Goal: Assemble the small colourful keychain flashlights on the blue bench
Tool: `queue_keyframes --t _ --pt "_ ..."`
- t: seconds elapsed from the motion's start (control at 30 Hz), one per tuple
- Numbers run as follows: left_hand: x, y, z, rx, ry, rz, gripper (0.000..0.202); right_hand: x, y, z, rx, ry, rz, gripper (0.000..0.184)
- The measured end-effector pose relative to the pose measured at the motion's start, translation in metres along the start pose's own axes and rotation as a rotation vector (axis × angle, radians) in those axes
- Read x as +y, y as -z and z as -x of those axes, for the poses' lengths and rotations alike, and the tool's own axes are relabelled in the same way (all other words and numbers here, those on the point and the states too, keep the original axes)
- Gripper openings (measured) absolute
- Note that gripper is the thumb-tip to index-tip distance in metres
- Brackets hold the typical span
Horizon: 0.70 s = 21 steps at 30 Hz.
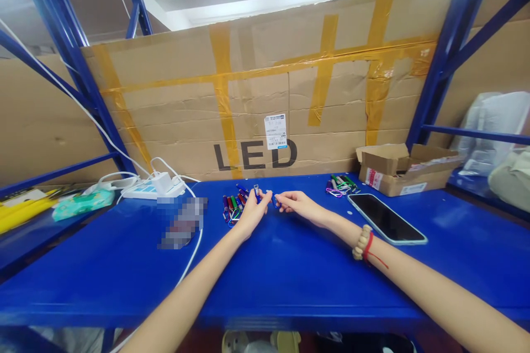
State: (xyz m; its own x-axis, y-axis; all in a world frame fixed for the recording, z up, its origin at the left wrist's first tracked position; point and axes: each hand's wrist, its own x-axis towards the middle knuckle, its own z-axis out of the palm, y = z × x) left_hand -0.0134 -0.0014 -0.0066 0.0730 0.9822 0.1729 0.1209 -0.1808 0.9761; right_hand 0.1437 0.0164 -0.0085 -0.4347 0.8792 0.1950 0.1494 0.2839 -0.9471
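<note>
My left hand (253, 210) is pinched round a small blue keychain torch (257, 193) with a silver end, held just above the blue shelf (265, 281). My right hand (298, 204) reaches in from the right, fingers curled and pinching a tiny dark part (275, 202) beside the torch. Just left of my left hand lies a pile of several coloured keychain torches (233, 204). A second small pile of green torches with clips (342, 183) sits to the right, behind my right wrist.
A phone (386, 219) lies face up at right. An open cardboard box (403, 168) stands behind it. A white power strip with charger (153, 186) and a cable sit at left, beside a teal packet (83, 204). A large taped "LED" carton (256, 99) forms the back wall.
</note>
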Motion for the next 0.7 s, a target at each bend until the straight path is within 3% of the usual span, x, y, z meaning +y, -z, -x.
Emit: queue_keyframes --t 0.17,0.33,0.6,0.7 --pt "0.002 -0.003 0.003 -0.145 -0.090 0.053 0.033 -0.007 -0.006 0.006 -0.029 -0.056 -0.155 0.043" --pt "0.004 0.000 0.003 -0.068 -0.144 0.149 0.033 -0.009 -0.010 0.007 -0.033 -0.100 -0.141 0.040" --pt "0.012 0.000 0.006 -0.088 -0.109 0.172 0.035 -0.006 -0.007 0.004 0.136 0.157 0.083 0.046" --pt "0.012 0.000 0.006 -0.097 -0.093 0.183 0.038 -0.005 -0.003 0.004 0.087 0.208 0.133 0.047"
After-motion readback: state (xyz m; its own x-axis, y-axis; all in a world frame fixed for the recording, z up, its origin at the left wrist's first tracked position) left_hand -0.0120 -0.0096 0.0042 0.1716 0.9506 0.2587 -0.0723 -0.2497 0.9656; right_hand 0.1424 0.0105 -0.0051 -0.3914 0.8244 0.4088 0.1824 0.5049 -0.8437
